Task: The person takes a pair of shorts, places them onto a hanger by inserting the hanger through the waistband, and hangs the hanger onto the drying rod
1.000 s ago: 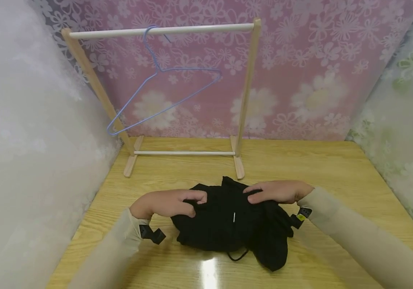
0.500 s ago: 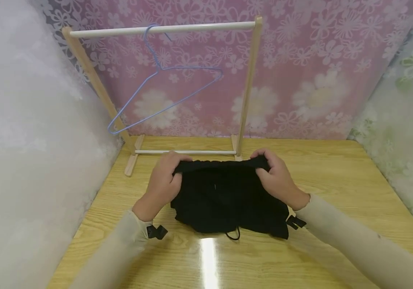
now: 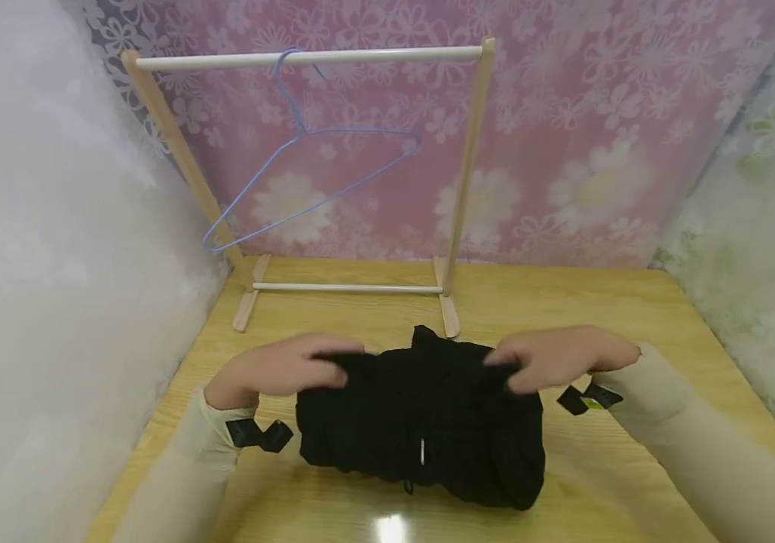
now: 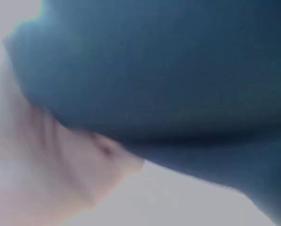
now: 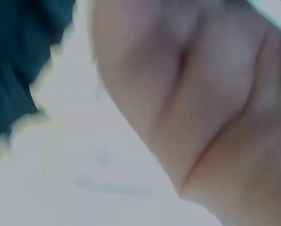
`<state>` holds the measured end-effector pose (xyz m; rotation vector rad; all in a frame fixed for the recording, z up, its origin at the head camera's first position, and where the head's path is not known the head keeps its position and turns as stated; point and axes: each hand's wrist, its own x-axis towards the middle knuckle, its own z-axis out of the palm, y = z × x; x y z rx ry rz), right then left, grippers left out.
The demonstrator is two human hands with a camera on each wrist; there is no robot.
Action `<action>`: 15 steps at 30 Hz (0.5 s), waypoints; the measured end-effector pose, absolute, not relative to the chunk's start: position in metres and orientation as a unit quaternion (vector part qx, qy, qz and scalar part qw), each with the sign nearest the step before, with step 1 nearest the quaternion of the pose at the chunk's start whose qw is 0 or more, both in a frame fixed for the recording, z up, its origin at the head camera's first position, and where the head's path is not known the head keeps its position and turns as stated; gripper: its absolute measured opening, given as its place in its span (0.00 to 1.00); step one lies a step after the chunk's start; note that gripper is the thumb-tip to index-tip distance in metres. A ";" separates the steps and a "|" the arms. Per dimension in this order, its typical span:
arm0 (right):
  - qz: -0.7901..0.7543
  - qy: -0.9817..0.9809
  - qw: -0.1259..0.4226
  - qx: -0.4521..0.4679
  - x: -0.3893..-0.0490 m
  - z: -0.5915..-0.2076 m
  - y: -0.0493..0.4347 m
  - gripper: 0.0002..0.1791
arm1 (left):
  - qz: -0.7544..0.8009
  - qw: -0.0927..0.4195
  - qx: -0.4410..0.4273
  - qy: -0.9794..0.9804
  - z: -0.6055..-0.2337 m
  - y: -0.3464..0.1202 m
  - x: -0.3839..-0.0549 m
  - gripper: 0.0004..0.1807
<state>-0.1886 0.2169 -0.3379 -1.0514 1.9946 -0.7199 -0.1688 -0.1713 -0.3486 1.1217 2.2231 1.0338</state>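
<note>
A black garment (image 3: pixel 421 411) lies bunched and wide in the middle of the wooden table in the head view, with a short white mark near its front edge and a small dark cord loop below that. My left hand (image 3: pixel 286 366) grips its back left corner between thumb and fingers. At the back right corner, my right hand (image 3: pixel 557 358) pinches the cloth; this hand is blurred by motion. Dark cloth (image 4: pixel 169 70) fills most of the left wrist view, over the thumb. In the right wrist view, cloth (image 5: pixel 22 61) shows at the left, beside the palm.
Behind the garment stands a wooden rack (image 3: pixel 469 173) with a white top rod (image 3: pixel 381 56). A blue wire hanger (image 3: pixel 255 181) hangs from the rod, tilted. Pale walls flank the table (image 3: pixel 598 302), and a pink floral backdrop (image 3: pixel 564 136) closes the back.
Both hands lifted the garment's back edge up toward the rack, then came down again and further apart. The cloth now lies wider and nearer the front than a second ago.
</note>
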 end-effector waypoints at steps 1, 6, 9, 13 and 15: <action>-0.293 0.814 0.311 -0.392 -0.192 -0.330 0.219 0.08 | 0.396 0.148 0.372 0.826 -0.343 -0.170 -0.170 0.15; -0.320 0.916 -0.028 -0.240 -0.206 -0.309 0.222 0.04 | 0.467 -0.081 0.241 0.847 -0.337 -0.151 -0.183 0.02; -0.305 0.907 -0.173 -0.233 -0.213 -0.314 0.216 0.07 | 0.512 -0.093 0.228 0.823 -0.344 -0.143 -0.190 0.05; -0.307 0.899 -0.203 -0.237 -0.217 -0.327 0.208 0.12 | 0.533 -0.052 0.238 0.810 -0.359 -0.138 -0.195 0.10; -0.351 0.893 -0.157 -0.234 -0.217 -0.332 0.207 0.14 | 0.526 -0.033 0.241 0.815 -0.368 -0.136 -0.196 0.11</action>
